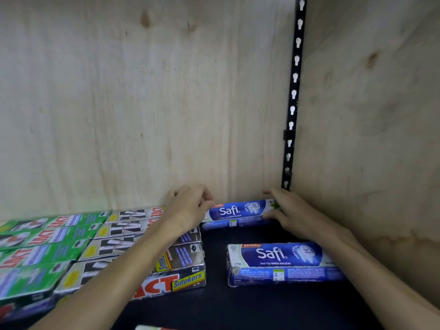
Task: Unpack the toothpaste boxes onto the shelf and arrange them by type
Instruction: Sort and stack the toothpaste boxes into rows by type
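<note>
Rear blue box lying flat on dark shelf, long side pushed up against wooden back wall, at 12 o'clock from second blue box. Left hand at its left end, fingers curled over top edge, thumb side on front face; right hand at its right end, fingers curled round it, thumb low on front edge. Both holding, not wide open. Second blue box nearer camera, parallel, well apart from rear one; strip of bare shelf between them. Right forearm crossing over its right end.

At 9 o'clock: silver boxes in a tight row front to back, right ends nearly flush w/ left end of rear blue box; left forearm lying across them. Further 9 o'clock: green boxes, packed edge to edge.

At 3 o'clock: side wall close to right hand, black slotted rail in corner. Free shelf at 6 o'clock, toward front edge.
</note>
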`<action>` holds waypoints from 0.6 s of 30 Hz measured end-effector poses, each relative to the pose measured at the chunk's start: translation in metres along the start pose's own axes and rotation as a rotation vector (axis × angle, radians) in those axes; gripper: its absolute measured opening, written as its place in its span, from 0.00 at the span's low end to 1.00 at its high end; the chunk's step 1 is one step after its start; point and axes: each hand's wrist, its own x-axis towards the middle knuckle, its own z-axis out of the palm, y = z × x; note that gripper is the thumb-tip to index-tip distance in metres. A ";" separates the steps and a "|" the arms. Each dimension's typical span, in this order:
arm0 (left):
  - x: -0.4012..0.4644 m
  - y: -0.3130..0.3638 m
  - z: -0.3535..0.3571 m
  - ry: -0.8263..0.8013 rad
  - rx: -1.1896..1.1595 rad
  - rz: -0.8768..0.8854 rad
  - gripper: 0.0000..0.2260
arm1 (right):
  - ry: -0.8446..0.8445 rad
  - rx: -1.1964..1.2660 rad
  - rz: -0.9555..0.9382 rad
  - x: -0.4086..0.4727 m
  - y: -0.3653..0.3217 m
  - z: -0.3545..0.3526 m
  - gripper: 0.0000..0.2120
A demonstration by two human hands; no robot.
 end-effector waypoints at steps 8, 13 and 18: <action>-0.007 0.012 -0.008 -0.164 0.188 -0.016 0.31 | 0.059 -0.061 0.110 -0.004 -0.008 0.000 0.36; -0.001 0.015 -0.008 -0.148 0.284 -0.073 0.28 | 0.064 -0.001 0.111 0.000 -0.008 -0.007 0.38; 0.004 0.015 -0.011 -0.095 0.319 -0.064 0.29 | 0.059 0.051 0.098 0.014 0.001 -0.010 0.38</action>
